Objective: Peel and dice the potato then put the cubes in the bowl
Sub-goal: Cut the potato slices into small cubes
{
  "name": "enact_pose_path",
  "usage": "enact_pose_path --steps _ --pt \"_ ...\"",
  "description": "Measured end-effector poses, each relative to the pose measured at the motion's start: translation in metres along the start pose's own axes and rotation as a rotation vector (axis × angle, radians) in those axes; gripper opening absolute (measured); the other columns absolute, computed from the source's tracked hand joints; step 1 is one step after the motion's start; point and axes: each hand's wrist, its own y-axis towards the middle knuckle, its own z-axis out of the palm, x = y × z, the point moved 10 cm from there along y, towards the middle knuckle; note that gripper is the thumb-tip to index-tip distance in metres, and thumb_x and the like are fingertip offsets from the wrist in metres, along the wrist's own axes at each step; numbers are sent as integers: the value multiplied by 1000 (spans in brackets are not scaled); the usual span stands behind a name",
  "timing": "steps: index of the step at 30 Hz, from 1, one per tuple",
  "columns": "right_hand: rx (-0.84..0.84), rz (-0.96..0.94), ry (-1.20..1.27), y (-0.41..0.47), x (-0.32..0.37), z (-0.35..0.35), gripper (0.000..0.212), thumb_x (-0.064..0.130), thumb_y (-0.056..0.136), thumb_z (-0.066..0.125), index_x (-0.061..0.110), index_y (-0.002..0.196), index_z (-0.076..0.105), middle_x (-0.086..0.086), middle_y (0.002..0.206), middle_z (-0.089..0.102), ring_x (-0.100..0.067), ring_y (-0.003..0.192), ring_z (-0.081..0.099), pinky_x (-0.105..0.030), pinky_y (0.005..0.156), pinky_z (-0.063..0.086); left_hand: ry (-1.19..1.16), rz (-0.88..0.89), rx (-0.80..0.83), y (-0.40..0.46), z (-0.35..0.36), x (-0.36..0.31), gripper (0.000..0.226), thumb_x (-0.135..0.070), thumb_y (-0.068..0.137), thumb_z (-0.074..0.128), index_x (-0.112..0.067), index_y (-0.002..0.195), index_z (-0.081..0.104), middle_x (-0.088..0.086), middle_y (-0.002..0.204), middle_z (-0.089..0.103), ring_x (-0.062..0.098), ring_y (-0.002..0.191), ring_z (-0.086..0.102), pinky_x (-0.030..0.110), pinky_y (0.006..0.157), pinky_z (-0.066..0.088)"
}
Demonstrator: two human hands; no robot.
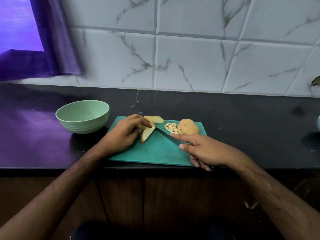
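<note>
A teal cutting board [152, 151] lies on the dark counter. My left hand [125, 131] holds a long potato slice [147, 134] down on the board, fingers curled over it. More slices [155, 119] lie just behind. My right hand [206, 150] grips the handle of a knife [167, 134], index finger along the spine; the blade tip reaches the slice. A small pile of potato cubes [172, 128] sits at the board's far side, beside a large potato half [187, 127] with skin on. The pale green bowl [83, 116], left of the board, holds nothing.
The black counter [251, 127] runs to a marble-tiled wall at the back. A purple curtain [57, 40] hangs at the far left. A pale object [318, 122] shows at the right frame edge. Dark cabinet doors lie below the counter's front edge.
</note>
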Motion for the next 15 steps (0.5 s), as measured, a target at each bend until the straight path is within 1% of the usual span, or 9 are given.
enact_pose_path --steps 2,3,6,8,11,13,15 --pt "-36 28 -10 -3 -5 -5 51 31 111 37 51 156 24 -1 64 63 -7 38 51 -21 42 45 6 -2 24 0 4 1 41 10 89 61 -22 113 72 -17 113 66 -1 101 61 12 84 44" --pt "-51 39 -13 -4 -7 -7 51 30 111 37 51 156 25 -2 66 63 -7 39 53 -22 42 47 12 6 38 0 6 0 37 6 90 65 -22 113 73 -20 111 65 -1 98 62 13 84 45" --pt "-65 50 -18 -6 -7 -8 51 30 111 36 50 156 25 -3 70 62 -8 40 54 -24 43 49 -15 30 46 -1 7 -4 32 -3 88 74 -21 114 74 -18 110 68 3 98 65 23 87 52" --pt "-65 55 -19 -6 -5 -6 51 29 111 35 48 157 23 -3 72 62 -7 39 53 -23 43 49 -65 37 62 -2 7 -8 32 -5 87 78 -20 115 73 -18 106 69 6 96 68 26 86 54" --pt "-57 47 -13 -6 1 -3 51 29 111 35 46 158 23 -3 71 61 -6 38 53 -23 42 48 -74 59 55 -3 6 -11 31 -9 86 81 -19 114 72 -12 105 68 8 97 68 27 87 54" --pt "-55 32 -21 -7 6 -1 50 30 111 35 47 158 24 -1 70 61 -7 39 53 -22 43 48 22 71 5 -1 4 -7 27 -21 86 81 -22 111 72 -12 106 65 6 98 64 31 88 53" --pt "-55 14 -62 -7 10 0 50 31 111 35 47 157 25 0 69 62 -6 40 53 -20 45 47 138 54 8 2 6 -1 27 -43 88 73 -27 109 72 -15 107 64 4 100 63 38 87 54"
